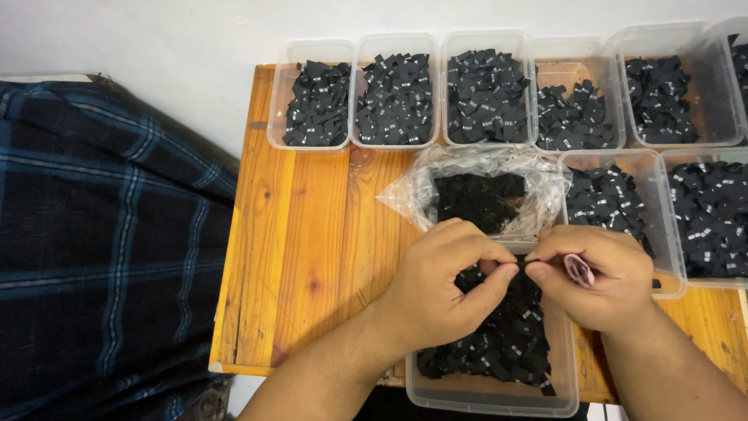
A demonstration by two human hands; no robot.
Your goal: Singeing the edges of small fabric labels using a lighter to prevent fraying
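Far left: a dark blue plaid cloth [109, 234] lies beside the counter [304, 249], over something you cannot make out.
Counter: bare orange wood with knots, against a plain white wall [156, 39].
Back row: five clear plastic tubs [319, 95] side by side, each holding small black labels; a sixth is cut off at the right edge.
Middle: an open clear plastic bag [475, 191] of black labels, just behind your hands.
Left hand [440, 284]: fingers pinched together on a small black label [530, 267], over the near tub [491, 355].
Right hand [596, 273]: thumb and forefinger meet the left fingertips on the same label; a small pink item [579, 270] is tucked in the palm, kind unclear.
Progress: judged as mid-sort; back tubs well stocked, near tub and bag far from empty.
Right side: two more tubs [713, 218] of labels.
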